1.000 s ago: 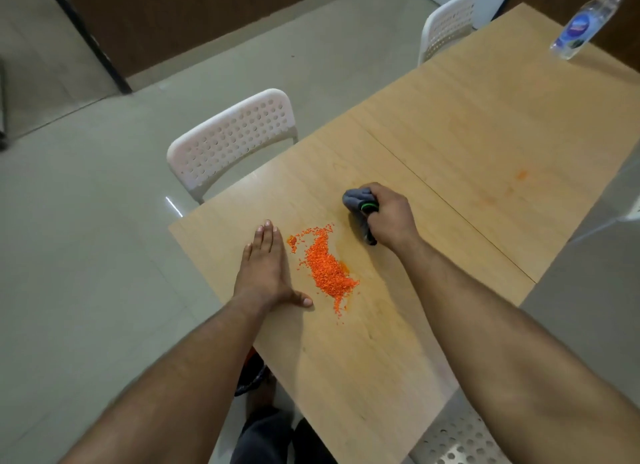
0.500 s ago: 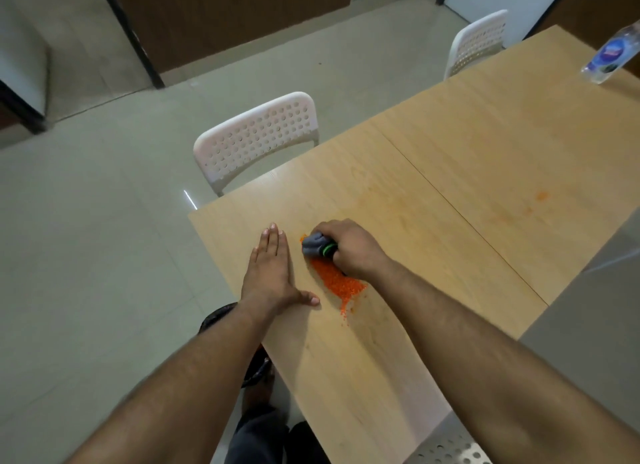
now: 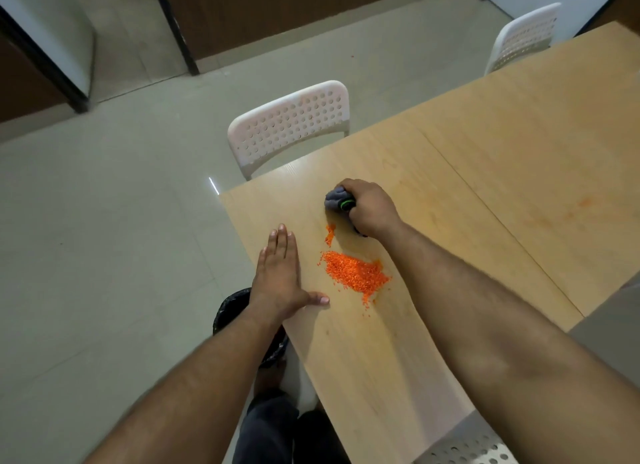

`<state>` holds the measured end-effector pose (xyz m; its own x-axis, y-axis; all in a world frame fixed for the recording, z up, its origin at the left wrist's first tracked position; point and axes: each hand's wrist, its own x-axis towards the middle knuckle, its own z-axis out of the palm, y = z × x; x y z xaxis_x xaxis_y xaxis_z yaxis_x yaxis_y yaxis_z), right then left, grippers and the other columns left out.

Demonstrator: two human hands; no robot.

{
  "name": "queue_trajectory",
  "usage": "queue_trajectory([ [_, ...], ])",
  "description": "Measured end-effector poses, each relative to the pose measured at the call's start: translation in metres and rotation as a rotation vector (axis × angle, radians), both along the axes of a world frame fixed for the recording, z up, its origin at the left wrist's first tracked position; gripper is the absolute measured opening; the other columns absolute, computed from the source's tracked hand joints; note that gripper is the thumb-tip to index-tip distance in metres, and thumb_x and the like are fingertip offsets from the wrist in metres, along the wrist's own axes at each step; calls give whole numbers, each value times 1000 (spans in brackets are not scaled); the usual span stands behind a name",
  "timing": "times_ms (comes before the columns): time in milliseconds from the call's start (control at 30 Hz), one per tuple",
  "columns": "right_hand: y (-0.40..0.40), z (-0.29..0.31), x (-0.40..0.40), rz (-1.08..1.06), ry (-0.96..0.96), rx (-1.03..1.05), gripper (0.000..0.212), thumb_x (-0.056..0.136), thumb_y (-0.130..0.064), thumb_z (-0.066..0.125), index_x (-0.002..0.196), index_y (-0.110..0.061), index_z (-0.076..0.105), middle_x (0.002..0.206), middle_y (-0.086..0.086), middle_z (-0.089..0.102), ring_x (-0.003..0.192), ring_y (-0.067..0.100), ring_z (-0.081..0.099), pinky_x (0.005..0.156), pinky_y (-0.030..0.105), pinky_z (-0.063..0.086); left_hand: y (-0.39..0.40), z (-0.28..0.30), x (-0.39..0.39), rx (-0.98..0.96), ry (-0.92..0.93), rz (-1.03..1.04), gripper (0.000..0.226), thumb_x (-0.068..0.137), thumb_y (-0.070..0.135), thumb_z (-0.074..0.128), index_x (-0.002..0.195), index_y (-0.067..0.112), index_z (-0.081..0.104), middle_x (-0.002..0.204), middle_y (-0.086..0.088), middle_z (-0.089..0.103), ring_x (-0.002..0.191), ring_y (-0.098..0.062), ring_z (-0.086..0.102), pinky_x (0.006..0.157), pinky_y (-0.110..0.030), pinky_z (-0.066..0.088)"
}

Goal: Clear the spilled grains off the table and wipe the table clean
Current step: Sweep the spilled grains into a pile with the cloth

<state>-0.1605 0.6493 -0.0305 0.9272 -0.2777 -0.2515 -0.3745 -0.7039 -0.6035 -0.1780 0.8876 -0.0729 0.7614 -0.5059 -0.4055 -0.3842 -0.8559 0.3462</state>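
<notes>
A pile of orange grains [image 3: 356, 275] lies on the light wooden table [image 3: 381, 359] near its left edge, with a small streak of grains [image 3: 330, 234] just beyond it. My right hand [image 3: 370, 209] grips a bunched grey cloth with a green band [image 3: 337, 200], pressed on the table past the pile. My left hand [image 3: 280, 276] lies flat on the table at the left edge, fingers straight, thumb pointing toward the grains.
A black-lined bin [image 3: 242, 321] stands on the floor under the table's left edge, below my left wrist. A white perforated chair [image 3: 291, 124] is tucked at the far end, another chair [image 3: 524, 34] farther right. Faint orange smears [image 3: 585, 204] mark the adjoining tabletop.
My right hand with the cloth has lifted off the grains and moved away to the far side of the pile. The pile now sits nearer me. My left hand stays put.
</notes>
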Motion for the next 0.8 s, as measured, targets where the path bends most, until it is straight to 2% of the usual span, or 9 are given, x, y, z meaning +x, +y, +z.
queue_trajectory([
  [167, 26, 0, -13, 304, 35, -181, 50, 78, -2, 60, 118, -30, 66, 115, -6, 65, 110, 22, 52, 81, 40, 48, 0, 2, -3, 10, 7, 9, 160, 61, 85, 77, 164, 9, -19, 171, -7, -31, 158, -23, -27, 131, -42, -6],
  [333, 43, 1, -50, 524, 76, -173, 50, 84, -3, 58, 125, -30, 64, 121, -7, 64, 106, 20, 46, 81, 41, 47, -1, 4, -11, -1, 31, 39, 154, 68, 77, 81, 165, 9, -17, 171, -7, -31, 158, -24, -26, 131, -42, -5],
  [433, 44, 4, -63, 572, 106, -138, 52, 84, -2, 58, 127, -32, 62, 122, -9, 64, 103, 18, 45, 78, 41, 46, 0, 7, -15, -36, 58, 31, 153, 67, 67, 88, 166, 11, -13, 171, -6, -30, 158, -23, -26, 130, -42, -5],
  [500, 38, 10, -71, 499, 27, -68, 57, 74, -2, 58, 123, -30, 66, 119, -8, 67, 104, 20, 50, 80, 42, 48, 1, 9, -20, -49, 75, -3, 155, 64, 62, 93, 167, 13, -12, 172, -5, -28, 159, -23, -25, 131, -42, -3],
  [600, 17, 19, -79, 289, -85, 8, 51, 67, -8, 53, 112, -27, 70, 111, -4, 70, 103, 23, 58, 81, 41, 49, 2, 10, -25, -12, 72, -58, 162, 58, 65, 94, 166, 15, -15, 170, -5, -32, 158, -24, -27, 132, -45, -3],
  [700, -2, 23, -98, 65, -85, 63, 50, 62, -8, 45, 99, -34, 67, 102, -7, 69, 98, 25, 64, 76, 39, 51, 1, 10, -28, 22, 58, -83, 169, 51, 68, 95, 165, 14, -17, 170, -6, -33, 158, -26, -28, 131, -44, -4],
  [800, -19, 18, -117, -180, -16, 72, 56, 62, -3, 41, 98, -38, 65, 102, -6, 68, 98, 29, 65, 70, 38, 52, 1, 10, -29, 49, 53, -86, 172, 48, 70, 95, 165, 14, -18, 169, -6, -34, 157, -26, -28, 130, -44, -4],
])
